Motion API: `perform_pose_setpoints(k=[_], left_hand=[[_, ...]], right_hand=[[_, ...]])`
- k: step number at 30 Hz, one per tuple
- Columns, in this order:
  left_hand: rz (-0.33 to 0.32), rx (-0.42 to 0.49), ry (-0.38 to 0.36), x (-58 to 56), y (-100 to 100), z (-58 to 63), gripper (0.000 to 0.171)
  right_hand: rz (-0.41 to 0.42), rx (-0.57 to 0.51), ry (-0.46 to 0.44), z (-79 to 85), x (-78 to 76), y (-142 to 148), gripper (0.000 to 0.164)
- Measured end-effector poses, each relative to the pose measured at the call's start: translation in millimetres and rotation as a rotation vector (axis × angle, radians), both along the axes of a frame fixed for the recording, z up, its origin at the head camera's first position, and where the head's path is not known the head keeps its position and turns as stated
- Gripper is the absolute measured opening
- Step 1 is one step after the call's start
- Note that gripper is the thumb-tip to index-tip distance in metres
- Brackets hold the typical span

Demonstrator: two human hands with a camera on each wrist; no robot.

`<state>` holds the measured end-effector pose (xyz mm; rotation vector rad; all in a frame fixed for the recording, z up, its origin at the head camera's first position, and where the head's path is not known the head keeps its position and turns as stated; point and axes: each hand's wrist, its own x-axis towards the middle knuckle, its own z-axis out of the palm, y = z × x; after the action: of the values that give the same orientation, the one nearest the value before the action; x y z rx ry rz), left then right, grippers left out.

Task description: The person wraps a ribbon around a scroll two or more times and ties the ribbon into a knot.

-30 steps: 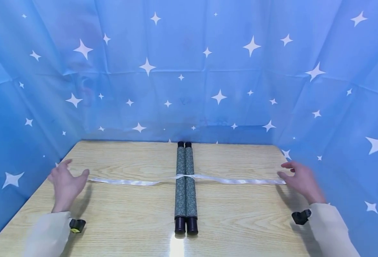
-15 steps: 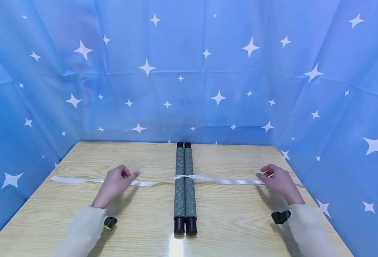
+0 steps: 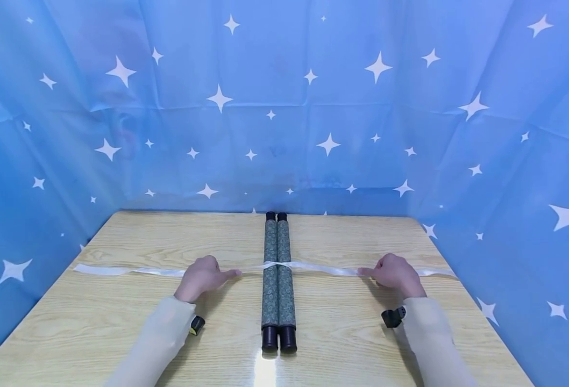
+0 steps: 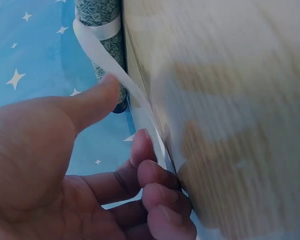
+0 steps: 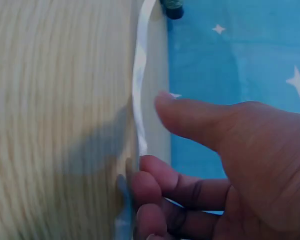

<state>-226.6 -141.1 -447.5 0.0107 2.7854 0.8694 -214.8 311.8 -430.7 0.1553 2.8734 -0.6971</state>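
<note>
Some white ribbon [image 3: 333, 270] is hidden behind the left hand [image 3: 205, 276] and right hand [image 3: 393, 272].

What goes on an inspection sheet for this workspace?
Surface: wood-grain table, with a bright glare patch near the bottom of the head view.
Job's things: two patterned rolls with dark ends, side by side; white ribbon crosses both and runs out to each side.
Clutter: nothing seen.
Hands: left hand and right hand at the ribbon, either side of the rolls; neither appears to pinch it.
Cables: nothing seen.
Surroundings: creased blue curtain with white stars, behind and beside the table.
</note>
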Motion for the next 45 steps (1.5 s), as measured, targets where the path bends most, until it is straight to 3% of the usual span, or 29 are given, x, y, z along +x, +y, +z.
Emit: perform_pose_setpoints(k=[4,10,19,26,34,38,45], left_hand=[[0.019,-0.075,-0.015,-2.2,3.5,1.6,0.063],[0.029,-0.14,0.033,-3.3,5.6,0.5,0.058],[-0.05,-0.055,0.084,-4.4,7.9,-6.8,0.053],[-0.063,-0.036,0.063,-3.5,8.0,-5.9,0.047],[-0.099,-0.006,0.07,-2.7,11.1,-3.0,0.044],[-0.128,0.027,0.077,-2.5,10.4,-3.7,0.04],[-0.179,0.073,0.071,-4.4,9.2,-4.6,0.035]], right_hand=[[-0.016,0.025,-0.015,-4.9,-3.5,0.4,0.062],[-0.023,0.026,0.0,-11.1,-7.3,1.5,0.061],[0.009,-0.009,0.027,-13.8,-3.8,4.9,0.047],[-0.004,0.002,-0.001,-14.7,-5.8,2.3,0.058],[0.084,0.006,0.061,-15.0,-2.5,-4.5,0.035],[0.097,-0.011,0.061,-16.0,-2.3,-5.6,0.032],[0.007,0.047,0.007,-13.4,-3.4,-4.6,0.052]])
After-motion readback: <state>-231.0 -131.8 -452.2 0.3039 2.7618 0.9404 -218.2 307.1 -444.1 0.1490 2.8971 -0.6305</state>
